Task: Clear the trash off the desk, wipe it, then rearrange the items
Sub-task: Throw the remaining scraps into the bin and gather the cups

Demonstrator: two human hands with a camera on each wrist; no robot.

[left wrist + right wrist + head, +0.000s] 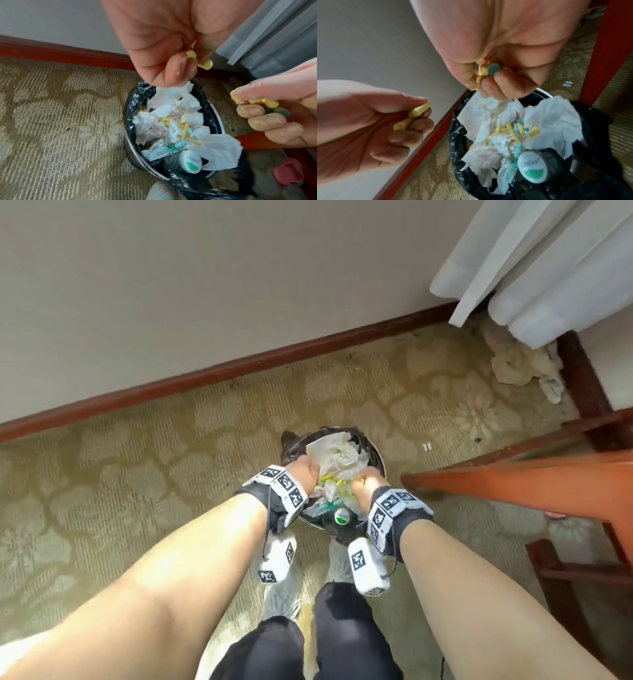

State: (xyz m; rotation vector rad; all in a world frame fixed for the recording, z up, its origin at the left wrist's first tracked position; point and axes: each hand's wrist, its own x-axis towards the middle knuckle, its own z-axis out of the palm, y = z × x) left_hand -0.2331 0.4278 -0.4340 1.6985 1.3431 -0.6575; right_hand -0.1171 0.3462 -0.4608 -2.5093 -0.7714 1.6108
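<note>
A round trash bin [376, 455] lined with a black bag stands on the carpet right below me. It holds crumpled white tissues [150, 125], yellow and blue chalk sticks [513, 129] and a bottle with a white and green cap [532, 167]. Both hands hover over it. My left hand [188, 60] pinches short yellow chalk pieces [205, 65] in its curled fingers. My right hand [488, 75] grips a small bunch of yellow and grey-blue chalk pieces [494, 69]. In the head view the left hand [308, 470] and right hand [368, 484] sit close together above the bin.
A red-brown wooden furniture frame [513, 484] juts in at the right, close to the bin. A wall with a dark baseboard [205, 374] runs behind. White curtains [548, 268] hang at top right over crumpled cloth [524, 364]. A pink object [288, 173] lies on the floor.
</note>
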